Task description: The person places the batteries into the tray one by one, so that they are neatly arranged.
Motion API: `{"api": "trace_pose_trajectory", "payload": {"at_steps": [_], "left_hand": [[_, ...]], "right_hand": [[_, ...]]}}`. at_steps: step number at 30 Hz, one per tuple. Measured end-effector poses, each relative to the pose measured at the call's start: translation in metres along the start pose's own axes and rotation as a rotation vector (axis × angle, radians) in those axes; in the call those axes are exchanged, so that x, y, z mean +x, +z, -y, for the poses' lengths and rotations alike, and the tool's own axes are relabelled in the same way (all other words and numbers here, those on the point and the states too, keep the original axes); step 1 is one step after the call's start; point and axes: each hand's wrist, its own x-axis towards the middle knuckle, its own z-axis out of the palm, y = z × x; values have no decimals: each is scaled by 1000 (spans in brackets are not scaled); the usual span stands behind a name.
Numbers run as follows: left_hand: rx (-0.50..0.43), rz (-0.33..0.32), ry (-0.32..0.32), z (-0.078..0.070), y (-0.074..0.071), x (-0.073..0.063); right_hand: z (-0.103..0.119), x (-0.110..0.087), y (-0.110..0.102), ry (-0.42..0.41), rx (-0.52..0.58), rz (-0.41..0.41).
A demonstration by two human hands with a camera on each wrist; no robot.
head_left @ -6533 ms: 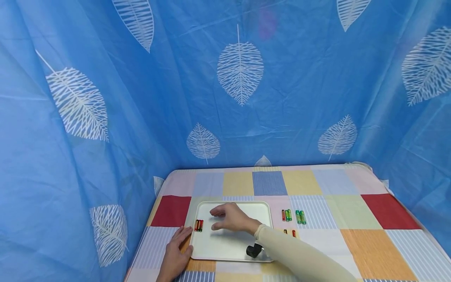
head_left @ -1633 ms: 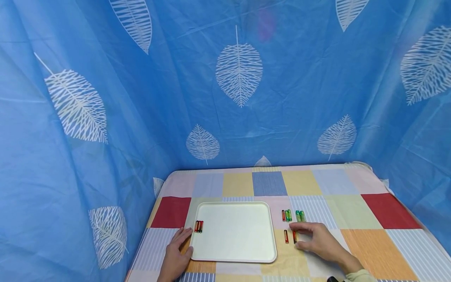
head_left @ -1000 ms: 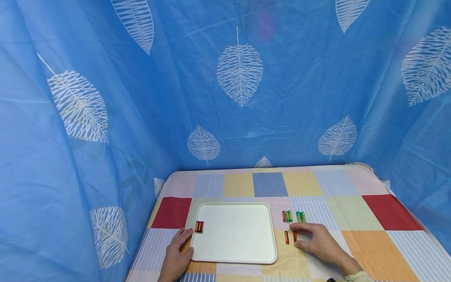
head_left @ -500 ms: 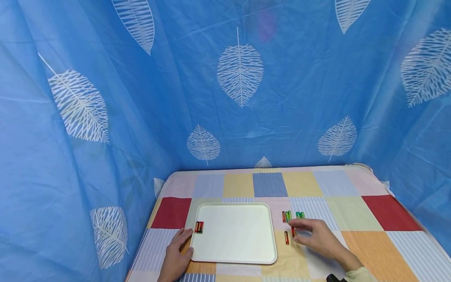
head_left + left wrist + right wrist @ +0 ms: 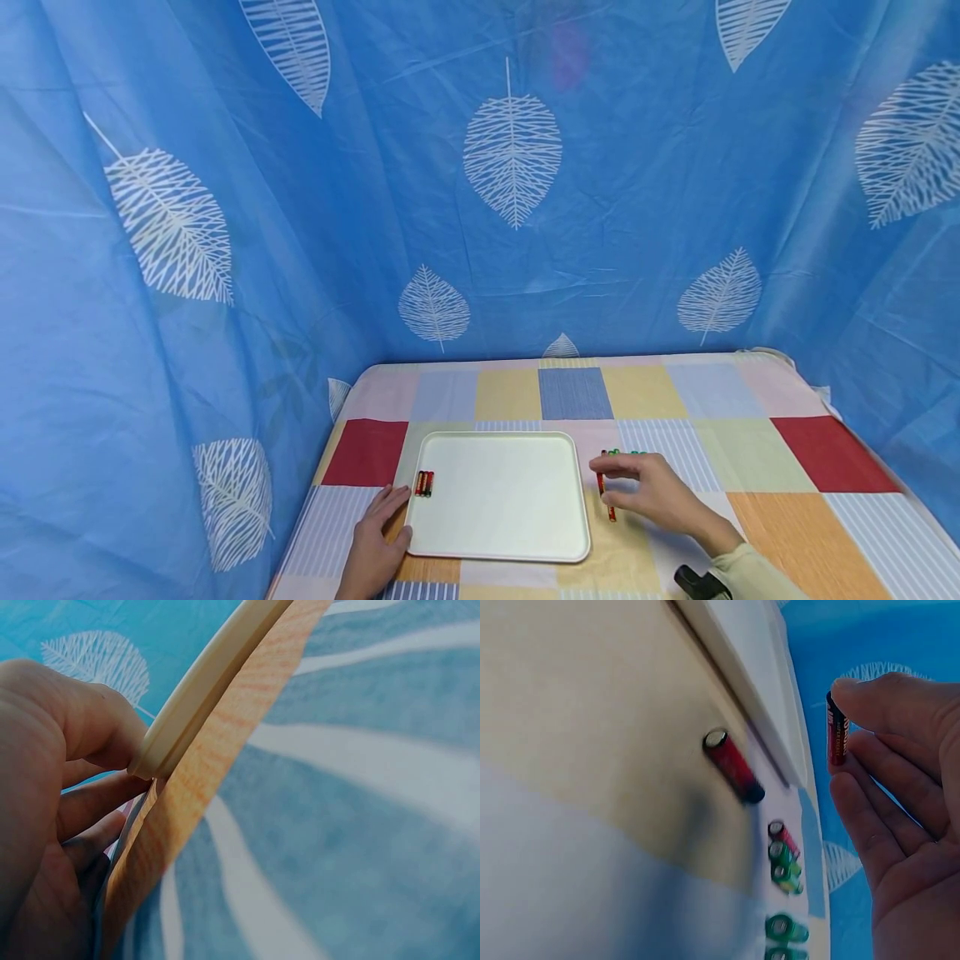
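My right hand (image 5: 654,495) is raised near the tray's right side, pinching a red-and-black battery (image 5: 837,729) upright between thumb and fingertips. Below it, another red-and-black battery (image 5: 733,766) lies on the tablecloth. A short row of red-and-black batteries (image 5: 424,484) lies inside the white tray (image 5: 498,500), against its left wall. My left hand (image 5: 375,540) rests at the tray's left edge, fingers extended; in the left wrist view the thumb touches the tray rim (image 5: 176,724).
Beyond the right hand lie one red battery (image 5: 783,835) and several green batteries (image 5: 786,928), partly hidden from the head view by that hand. A patchwork cloth (image 5: 645,387) covers the table. Blue leaf-print curtains (image 5: 600,250) stand behind it and along the sides.
My right hand, over the tray at first, went to the batteries on the right, picked up a red-and-black one and has carried it up and left. The left hand has stayed put.
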Motion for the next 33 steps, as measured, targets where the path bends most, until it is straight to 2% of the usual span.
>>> {"api": "trace_pose_trajectory", "payload": {"at_steps": [9, 23, 28, 33], "left_hand": [[0, 3, -10, 0, 0, 0], [3, -6, -4, -1, 1, 1], [-2, -15, 26, -1, 1, 0], [0, -30, 52, 0, 1, 0]], "right_hand": [[4, 18, 14, -12, 44, 39], [14, 49, 37, -105, 53, 86], [19, 60, 48, -125, 23, 101], [24, 71, 58, -99, -5, 127]]}}
